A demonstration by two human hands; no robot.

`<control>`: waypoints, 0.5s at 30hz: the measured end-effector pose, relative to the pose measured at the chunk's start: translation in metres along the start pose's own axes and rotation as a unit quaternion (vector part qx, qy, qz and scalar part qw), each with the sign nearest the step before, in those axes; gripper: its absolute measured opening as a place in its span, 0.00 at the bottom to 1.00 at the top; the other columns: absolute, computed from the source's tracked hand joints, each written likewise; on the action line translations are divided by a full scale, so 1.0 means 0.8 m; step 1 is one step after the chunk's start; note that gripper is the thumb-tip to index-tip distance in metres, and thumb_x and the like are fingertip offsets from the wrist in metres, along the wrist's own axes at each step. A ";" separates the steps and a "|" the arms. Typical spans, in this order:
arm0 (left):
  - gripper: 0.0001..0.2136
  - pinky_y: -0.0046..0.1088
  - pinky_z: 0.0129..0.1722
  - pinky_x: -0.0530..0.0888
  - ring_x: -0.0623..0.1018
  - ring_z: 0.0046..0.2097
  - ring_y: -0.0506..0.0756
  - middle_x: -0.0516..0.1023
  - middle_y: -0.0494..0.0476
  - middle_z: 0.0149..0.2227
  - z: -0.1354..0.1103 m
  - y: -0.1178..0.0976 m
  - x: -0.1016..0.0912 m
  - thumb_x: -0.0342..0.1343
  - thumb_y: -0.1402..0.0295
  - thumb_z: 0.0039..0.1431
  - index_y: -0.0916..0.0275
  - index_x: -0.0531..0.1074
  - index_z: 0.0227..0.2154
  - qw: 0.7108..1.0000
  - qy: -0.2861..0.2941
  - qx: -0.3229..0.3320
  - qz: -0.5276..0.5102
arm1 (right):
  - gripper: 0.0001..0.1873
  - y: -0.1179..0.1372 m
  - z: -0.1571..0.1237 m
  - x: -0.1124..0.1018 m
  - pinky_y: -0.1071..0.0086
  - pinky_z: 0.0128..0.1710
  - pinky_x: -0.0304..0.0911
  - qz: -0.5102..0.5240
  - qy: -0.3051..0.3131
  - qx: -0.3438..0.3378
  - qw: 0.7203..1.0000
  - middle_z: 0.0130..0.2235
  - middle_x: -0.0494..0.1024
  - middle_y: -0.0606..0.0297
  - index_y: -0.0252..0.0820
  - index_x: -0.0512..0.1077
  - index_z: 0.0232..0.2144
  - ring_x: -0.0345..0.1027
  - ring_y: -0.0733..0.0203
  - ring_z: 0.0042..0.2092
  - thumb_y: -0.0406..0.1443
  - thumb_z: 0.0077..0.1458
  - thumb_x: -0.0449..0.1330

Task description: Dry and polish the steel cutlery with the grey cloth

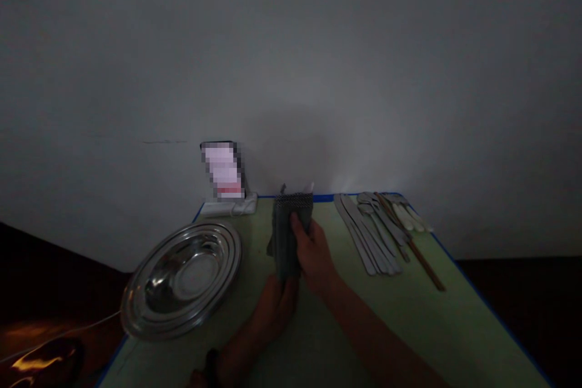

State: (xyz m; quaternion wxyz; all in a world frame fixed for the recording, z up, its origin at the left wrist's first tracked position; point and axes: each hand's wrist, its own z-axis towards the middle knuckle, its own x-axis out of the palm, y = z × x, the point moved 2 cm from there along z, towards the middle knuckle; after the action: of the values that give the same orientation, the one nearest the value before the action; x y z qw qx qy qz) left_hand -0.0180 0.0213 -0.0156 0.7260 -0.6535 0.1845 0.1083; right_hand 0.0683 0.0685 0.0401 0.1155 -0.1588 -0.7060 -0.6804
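A dark grey-green folded cloth (286, 239) with a patterned band along its top is held upright over the middle of the table. My right hand (316, 254) grips its right side, thumb across the front. Below, my left hand (280, 300) is closed around the lower end, its fingers mostly hidden behind the cloth. Two small tips, one dark and one pale, stick up past the top edge; what they belong to cannot be made out. A dark band circles my left wrist.
Stacked shiny metal bowls or plates (230, 264) stand left on the green table (459, 333). To the right lie several knives (364, 236), spoons (366, 209), wooden chopsticks (426, 264) and white-handled cutlery (404, 216). A phone (225, 170) leans against the wall (386, 73) behind.
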 end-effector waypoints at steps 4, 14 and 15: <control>0.15 0.26 0.28 0.68 0.69 0.26 0.53 0.69 0.52 0.22 0.002 -0.012 0.001 0.44 0.58 0.59 0.60 0.67 0.24 1.000 0.024 0.007 -0.004 | 0.25 0.010 0.007 -0.009 0.68 0.29 0.69 0.049 -0.017 0.034 0.998 0.29 0.79 0.58 0.36 0.72 0.29 0.74 0.58 0.31 0.53 0.49 0.53; 0.14 0.26 0.32 0.67 0.72 0.31 0.54 0.73 0.53 0.28 -0.010 -0.021 0.002 0.42 0.57 0.61 0.59 0.68 0.31 0.995 0.097 0.006 -0.004 | 0.28 0.022 0.022 -0.033 0.66 0.29 0.69 0.064 -0.081 -0.044 0.994 0.30 0.80 0.59 0.39 0.73 0.39 0.75 0.55 0.33 0.55 0.51 0.50; 0.14 0.27 0.33 0.67 0.72 0.32 0.54 0.74 0.54 0.29 -0.009 -0.020 0.001 0.42 0.57 0.61 0.59 0.69 0.31 0.997 0.081 -0.003 -0.015 | 0.29 0.014 0.021 -0.030 0.66 0.30 0.70 0.050 -0.073 -0.035 0.996 0.30 0.80 0.58 0.38 0.73 0.38 0.75 0.54 0.34 0.55 0.50 0.49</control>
State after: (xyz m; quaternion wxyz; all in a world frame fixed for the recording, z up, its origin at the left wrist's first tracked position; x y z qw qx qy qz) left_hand -0.0119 0.0123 -0.0020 0.7083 -0.6648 0.2330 0.0445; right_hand 0.0952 0.0836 0.0407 0.0923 -0.2468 -0.6797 -0.6846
